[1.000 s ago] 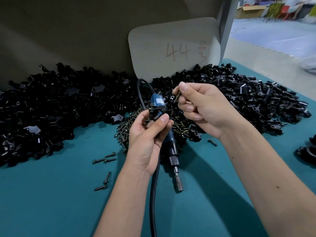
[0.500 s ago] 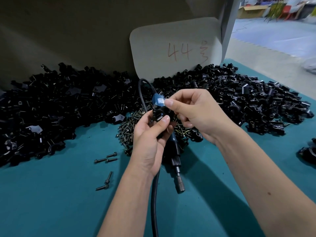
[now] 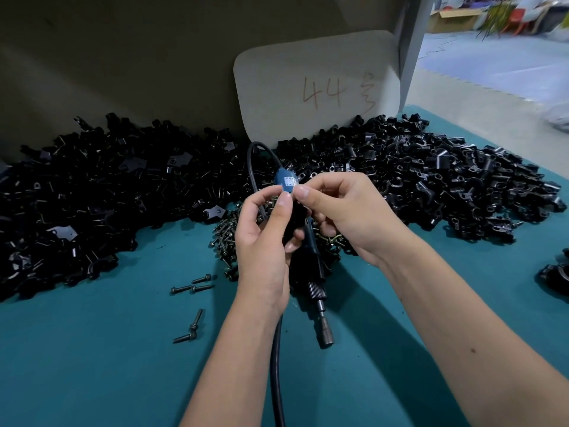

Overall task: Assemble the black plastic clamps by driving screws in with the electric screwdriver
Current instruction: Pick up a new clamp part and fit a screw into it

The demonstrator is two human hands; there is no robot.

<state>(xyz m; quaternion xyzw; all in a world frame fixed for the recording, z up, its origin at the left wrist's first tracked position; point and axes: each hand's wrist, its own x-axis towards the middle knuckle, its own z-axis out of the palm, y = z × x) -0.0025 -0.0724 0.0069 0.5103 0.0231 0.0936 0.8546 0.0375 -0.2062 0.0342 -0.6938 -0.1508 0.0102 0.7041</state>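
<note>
My left hand (image 3: 261, 245) holds a black plastic clamp (image 3: 294, 223) up above the table, thumb on its top. My right hand (image 3: 348, 214) meets it from the right and pinches at the clamp's top with curled fingers. The screw it carried is hidden behind the fingertips. Under both hands the electric screwdriver (image 3: 317, 292) lies on the teal table (image 3: 92, 365), its blue end towards the back and its bit pointing at me. Neither hand touches it. Its black cable (image 3: 277, 365) runs towards me under my left forearm.
Big heaps of loose black clamp parts lie at the left (image 3: 92, 195) and right (image 3: 431, 180). A pile of screws (image 3: 226, 241) sits behind my left hand, with loose screws (image 3: 192, 286) in front. A cardboard sign (image 3: 317, 87) leans at the back. Another black part (image 3: 554, 272) lies at the right edge.
My right hand has brought the screw down and left to the clamp held in my left hand; the fingertips of both hands now meet on the clamp. The screwdriver has not moved.
</note>
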